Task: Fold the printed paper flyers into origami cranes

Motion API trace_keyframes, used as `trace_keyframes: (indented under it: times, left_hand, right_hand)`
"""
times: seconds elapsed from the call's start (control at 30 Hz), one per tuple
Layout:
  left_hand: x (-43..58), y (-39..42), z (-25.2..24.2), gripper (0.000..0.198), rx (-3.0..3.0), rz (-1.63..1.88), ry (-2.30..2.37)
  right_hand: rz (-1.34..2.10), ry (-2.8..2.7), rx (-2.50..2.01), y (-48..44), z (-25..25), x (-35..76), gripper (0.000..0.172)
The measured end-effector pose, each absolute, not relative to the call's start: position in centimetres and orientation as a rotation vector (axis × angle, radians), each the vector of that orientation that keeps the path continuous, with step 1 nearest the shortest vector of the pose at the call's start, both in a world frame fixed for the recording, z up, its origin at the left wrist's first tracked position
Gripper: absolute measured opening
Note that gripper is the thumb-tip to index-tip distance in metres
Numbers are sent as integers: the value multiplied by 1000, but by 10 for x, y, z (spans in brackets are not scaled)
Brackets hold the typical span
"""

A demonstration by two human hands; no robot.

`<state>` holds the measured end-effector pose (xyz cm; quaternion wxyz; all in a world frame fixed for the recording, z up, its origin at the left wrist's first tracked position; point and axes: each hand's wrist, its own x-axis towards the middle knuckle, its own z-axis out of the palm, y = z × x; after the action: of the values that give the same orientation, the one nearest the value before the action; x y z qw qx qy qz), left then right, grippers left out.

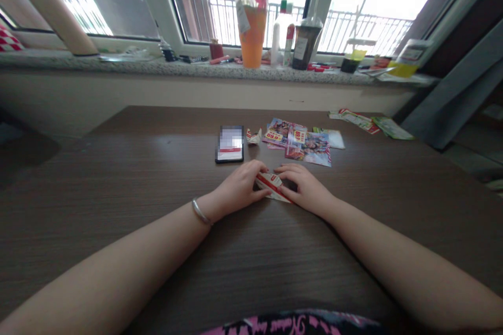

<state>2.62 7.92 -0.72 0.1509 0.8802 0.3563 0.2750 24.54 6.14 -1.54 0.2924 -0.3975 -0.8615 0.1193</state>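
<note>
Roughly midway between the left and right edges of the table (118,193), a folded red-and-white paper (270,184) slants from far-left to near-right, its ends pinched by the curled left hand (238,189) and right hand (305,187), both equally near.

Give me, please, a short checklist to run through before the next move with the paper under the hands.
1. Left hand and right hand both touch the paper: ok.
2. Firm grip on the paper: cannot tell.
3. Paper flat on the table: cannot tell, the hands cover most of it.
4. Phone apart from the hands: ok.
5. Flyers apart from the paper: ok.
</note>
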Motion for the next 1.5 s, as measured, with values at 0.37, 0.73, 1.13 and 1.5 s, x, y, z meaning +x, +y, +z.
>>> trace_keyframes:
  times: [0.37,0.73,1.13,1.5]
  left_hand:
    - [26,81,-5,34,2595,1038,943]
    - [24,82,-5,20,2776,775,718]
    - [24,76,0,33,3050,502,667]
    - [25,75,3,20,2969,524,599]
  right_hand:
    - [226,-2154,-991,60,-8,250,16]
    - [307,-2291,-930,61,-10,250,17]
    - [373,-2190,-1187,61,-13,248,23]
    - [237,-2194,-1181,68,-21,252,11]
